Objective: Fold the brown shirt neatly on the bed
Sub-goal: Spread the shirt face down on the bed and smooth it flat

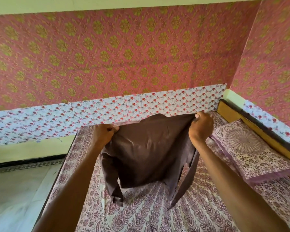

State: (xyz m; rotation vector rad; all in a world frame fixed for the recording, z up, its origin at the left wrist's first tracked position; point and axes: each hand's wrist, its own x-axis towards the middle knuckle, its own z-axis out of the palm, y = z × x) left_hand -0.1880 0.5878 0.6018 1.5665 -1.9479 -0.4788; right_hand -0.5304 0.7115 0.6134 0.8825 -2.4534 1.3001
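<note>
The brown shirt (pixel 149 148) hangs in the air above the bed (pixel 141 211), held up by its top edge with the back toward me. My left hand (pixel 104 133) grips the shirt's upper left corner. My right hand (pixel 201 126) grips the upper right corner, a little higher. Both long sleeves dangle down at the sides, the left cuff near the sheet and the right sleeve trailing to the bedspread. The bed is covered with a purple and white patterned sheet.
A pillow (pixel 251 148) in matching patterned cloth lies at the right against a yellow wooden headboard (pixel 241 119). Pink floral wallpaper (pixel 124 56) covers the wall behind the bed. A pale tiled floor (pixel 15 198) lies past the bed's left edge.
</note>
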